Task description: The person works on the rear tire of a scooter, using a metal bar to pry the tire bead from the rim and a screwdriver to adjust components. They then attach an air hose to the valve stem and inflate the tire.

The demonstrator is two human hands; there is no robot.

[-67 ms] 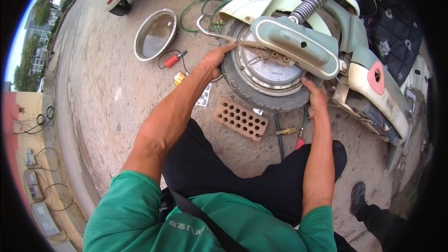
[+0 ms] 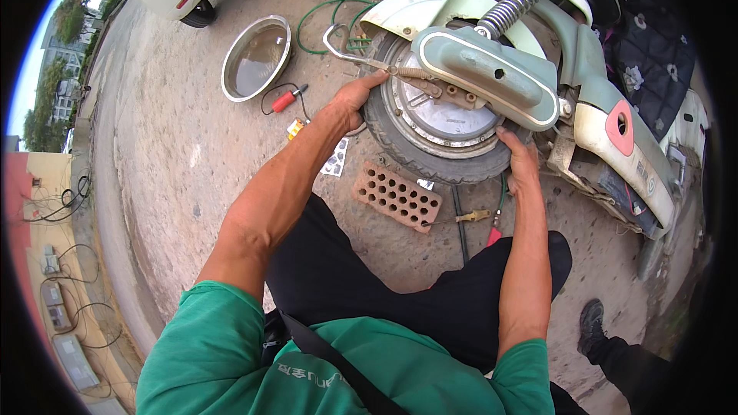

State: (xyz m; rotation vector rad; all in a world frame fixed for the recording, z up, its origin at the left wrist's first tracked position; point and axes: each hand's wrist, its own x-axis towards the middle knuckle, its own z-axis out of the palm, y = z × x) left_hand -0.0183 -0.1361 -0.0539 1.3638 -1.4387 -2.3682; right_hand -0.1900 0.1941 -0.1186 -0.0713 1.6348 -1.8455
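A pale green scooter (image 2: 492, 77) lies tipped over on the ground, with its rear wheel's black tire (image 2: 442, 167) and silver hub (image 2: 446, 117) facing me. My left hand (image 2: 358, 97) grips the tire's left side, thumb on top near a metal stand bar (image 2: 338, 46). On the tire's lower right side my right hand (image 2: 520, 160) is closed in the same way, thumb against the rim edge. The undersides of both hands' grips are hidden by the tire. Just below the wheel lies a red perforated brick (image 2: 396, 197).
A round metal basin of murky water (image 2: 260, 61) stands at left. A red-handled tool (image 2: 284, 100), a yellow box (image 2: 295, 129), a patch sheet (image 2: 335, 160), a dark bar (image 2: 460, 223) and a brass fitting (image 2: 473, 216) lie about. A green hose (image 2: 315, 11) coils behind. Another person's shoe (image 2: 591, 326) is at lower right.
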